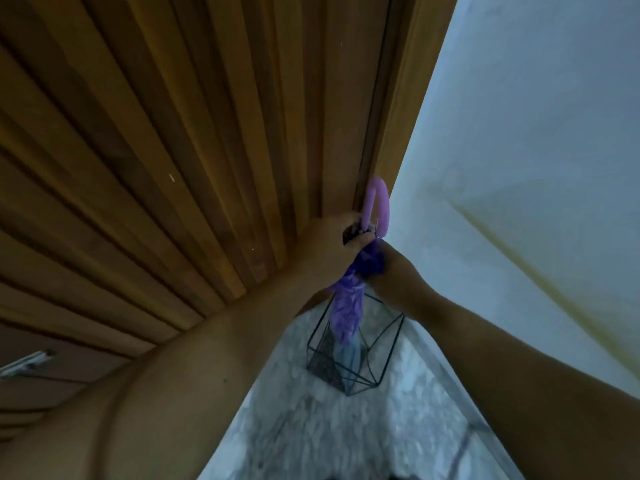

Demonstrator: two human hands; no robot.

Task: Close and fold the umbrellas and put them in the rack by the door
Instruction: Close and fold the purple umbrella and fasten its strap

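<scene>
A closed purple umbrella [348, 308] with a pink hooked handle [377, 206] hangs upright, its lower end inside a black wire rack [389, 344] that stands on the floor in the corner. My left hand [329, 244] grips the umbrella just below the handle. My right hand [389, 268] holds the bunched fabric from the right side. A second, pale blue thing [348, 356] shows inside the rack; it is too blurred to name.
A slatted wooden door [173, 150] fills the left, its metal handle [26, 363] at the lower left. A pale wall [536, 168] closes the right. The speckled stone floor [311, 427] runs between them.
</scene>
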